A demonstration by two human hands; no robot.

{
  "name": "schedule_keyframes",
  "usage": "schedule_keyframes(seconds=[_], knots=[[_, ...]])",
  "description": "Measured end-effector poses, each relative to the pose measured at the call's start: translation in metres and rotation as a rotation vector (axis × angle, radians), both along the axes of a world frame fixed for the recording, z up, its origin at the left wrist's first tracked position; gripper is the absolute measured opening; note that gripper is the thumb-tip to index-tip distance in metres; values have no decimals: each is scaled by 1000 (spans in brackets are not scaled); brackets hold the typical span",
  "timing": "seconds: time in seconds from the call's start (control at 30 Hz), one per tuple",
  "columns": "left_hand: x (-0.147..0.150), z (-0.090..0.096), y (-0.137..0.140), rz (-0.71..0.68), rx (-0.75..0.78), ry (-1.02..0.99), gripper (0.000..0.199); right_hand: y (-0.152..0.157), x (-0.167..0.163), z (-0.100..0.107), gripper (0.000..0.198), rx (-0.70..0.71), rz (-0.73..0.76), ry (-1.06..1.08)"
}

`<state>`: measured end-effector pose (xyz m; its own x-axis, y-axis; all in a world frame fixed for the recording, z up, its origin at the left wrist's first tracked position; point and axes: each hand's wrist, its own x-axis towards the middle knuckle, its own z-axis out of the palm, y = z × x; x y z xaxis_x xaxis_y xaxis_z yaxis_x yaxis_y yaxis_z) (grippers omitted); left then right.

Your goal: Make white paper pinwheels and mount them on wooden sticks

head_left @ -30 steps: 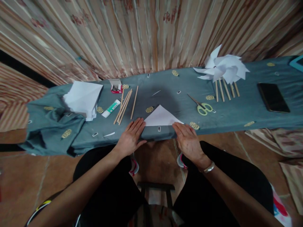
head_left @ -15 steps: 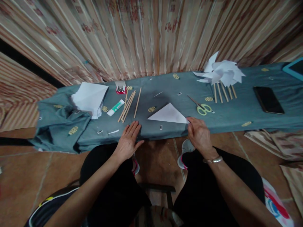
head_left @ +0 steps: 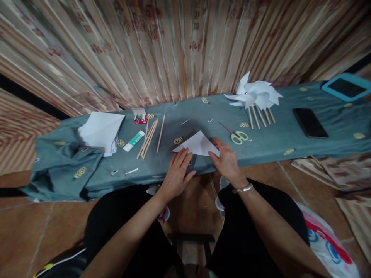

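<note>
A sheet of white paper (head_left: 199,143), folded into a triangle, lies near the front edge of the cloth-covered table. My left hand (head_left: 177,175) rests its outstretched fingertips on the paper's lower left edge, thumb apart. At the right corner is my right hand (head_left: 227,160), with thumb and forefinger spread against the paper and a bracelet on the wrist. Just to the right lie scissors (head_left: 236,135) with pale green handles. Left of the paper are several wooden sticks (head_left: 149,139), a glue stick (head_left: 133,141) and a small red box (head_left: 140,117) of metal pieces.
White paper sheets (head_left: 101,129) are stacked at the left. Several paper pinwheels (head_left: 256,94) on sticks lie at the back right. Beyond them are a black phone (head_left: 310,122) and a blue-framed tablet (head_left: 348,87). A striped curtain (head_left: 174,50) hangs behind the table.
My left hand has moved right from the bare cloth onto the paper. My right hand has loosened its pinch on the corner and spread its fingers there. The view has shifted slightly right.
</note>
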<state>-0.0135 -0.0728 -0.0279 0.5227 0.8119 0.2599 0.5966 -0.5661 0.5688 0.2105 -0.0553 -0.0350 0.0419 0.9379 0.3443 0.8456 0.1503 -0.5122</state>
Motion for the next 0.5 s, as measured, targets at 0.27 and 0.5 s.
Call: schedule_keyframes(seconds=[0.27,0.5], knots=[[29,28,-7,348,-1070,-1095,40,3,-7,34,34,3,-78,391],[10,61,35,354,-1300,-1444,51,-15,-45,71,24,212,175,252]])
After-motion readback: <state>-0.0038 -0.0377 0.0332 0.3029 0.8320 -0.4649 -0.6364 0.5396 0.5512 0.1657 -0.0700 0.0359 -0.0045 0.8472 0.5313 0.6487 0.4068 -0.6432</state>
